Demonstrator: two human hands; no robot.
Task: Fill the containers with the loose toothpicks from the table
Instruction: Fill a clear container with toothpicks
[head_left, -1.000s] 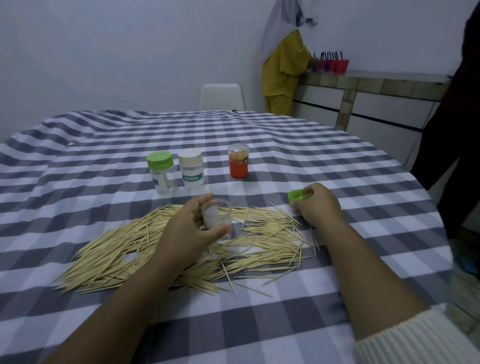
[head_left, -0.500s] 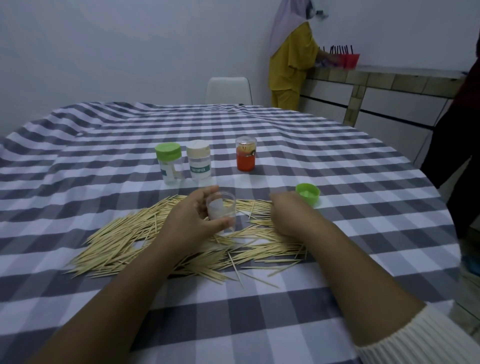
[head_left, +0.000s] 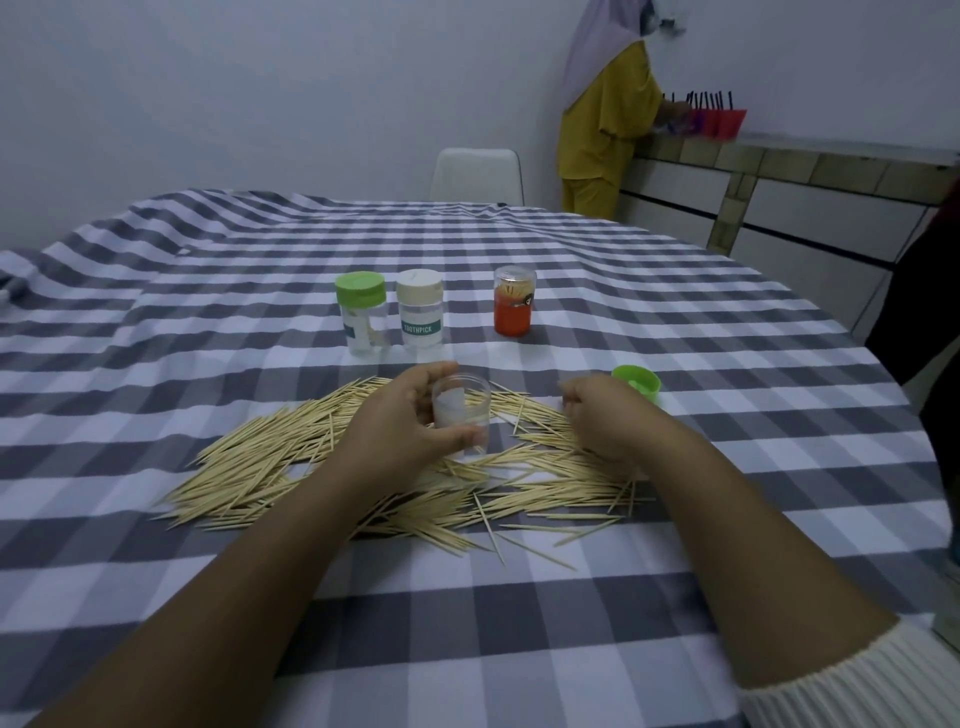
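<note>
Wooden toothpicks (head_left: 291, 467) lie in a loose heap on the checked cloth of the desk (head_left: 519, 623), spread from about 9 o'clock to 3 o'clock just ahead of me. My left hand (head_left: 395, 431) sits at the centre of the heap, fingers and thumb curled round a clear open container (head_left: 461, 413) held upright above the sticks; it looks empty so far. My right hand (head_left: 608, 421) is down on the pile at 2 o'clock of the container, fingers curled in as if gathering a pinch; I cannot tell whether any sticks are actually between them. A green lid (head_left: 636, 380) lies open-side up on the desk just beyond that hand.

I judge the step in hand to be the first gather for this container. The next move calls for bunching a small bundle so the sticks lie parallel, then tipping them end-first into the mouth while the left hand keeps the container steady.

Further out, at 12 o'clock, three more containers stand in a row. The green-capped jar (head_left: 362, 319) has a label I cannot read. The white-capped jar (head_left: 421, 314) beside it reads "TOOTHPICK" on a green band. The orange container (head_left: 514, 301), apart to the right, has a clear cap and a small dark picture, with no legible writing.
</note>
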